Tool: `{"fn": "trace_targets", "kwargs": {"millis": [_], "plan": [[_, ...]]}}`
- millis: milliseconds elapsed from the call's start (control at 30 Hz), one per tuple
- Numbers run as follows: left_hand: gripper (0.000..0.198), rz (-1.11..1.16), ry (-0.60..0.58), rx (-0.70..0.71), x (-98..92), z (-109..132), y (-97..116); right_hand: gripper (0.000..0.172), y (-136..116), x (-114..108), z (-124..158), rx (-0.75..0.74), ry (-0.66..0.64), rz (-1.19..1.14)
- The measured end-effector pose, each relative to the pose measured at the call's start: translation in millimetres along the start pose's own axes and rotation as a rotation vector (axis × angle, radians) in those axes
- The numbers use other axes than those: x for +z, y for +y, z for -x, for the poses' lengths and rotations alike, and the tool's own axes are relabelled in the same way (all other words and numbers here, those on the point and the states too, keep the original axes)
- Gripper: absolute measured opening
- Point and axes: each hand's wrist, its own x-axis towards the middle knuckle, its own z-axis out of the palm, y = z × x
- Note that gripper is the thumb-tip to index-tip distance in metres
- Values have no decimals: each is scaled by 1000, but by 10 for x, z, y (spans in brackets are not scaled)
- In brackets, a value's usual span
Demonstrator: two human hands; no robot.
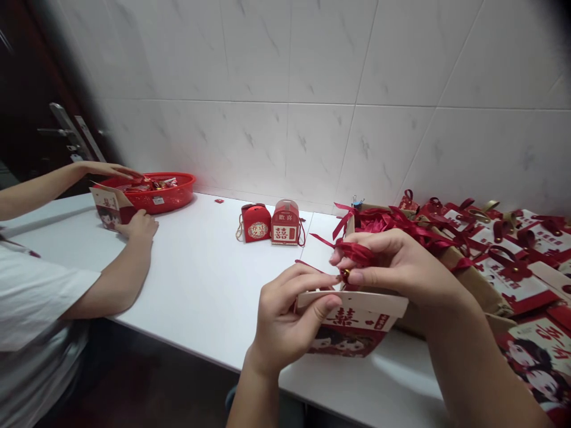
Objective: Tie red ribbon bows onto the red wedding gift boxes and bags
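Box [352, 324], frame centre-low: light thin card, crushes easily; hold by top flap. Left hand [285, 318] pinches flap. Right hand [397, 264] pinches soft, slippery ribbon [357, 252] at gold bead.

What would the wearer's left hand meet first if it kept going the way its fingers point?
Probably the right hand, pinching a red ribbon just past the left hand, over the gift box. Depth is uncertain.
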Motion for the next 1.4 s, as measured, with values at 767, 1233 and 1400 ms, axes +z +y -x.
{"fn": "trace_targets", "kwargs": {"millis": [767, 1233, 1400], "plan": [[25, -51, 12, -185, 9, 39, 33, 14, 32, 0, -40, -124, -60, -48], [28, 64, -43, -420, 21, 37, 67, 17, 79, 26, -69, 32, -44, -220], [26, 67, -35, -447, 32, 31, 46, 15, 88, 29, -78, -10, -5, -192]]}}
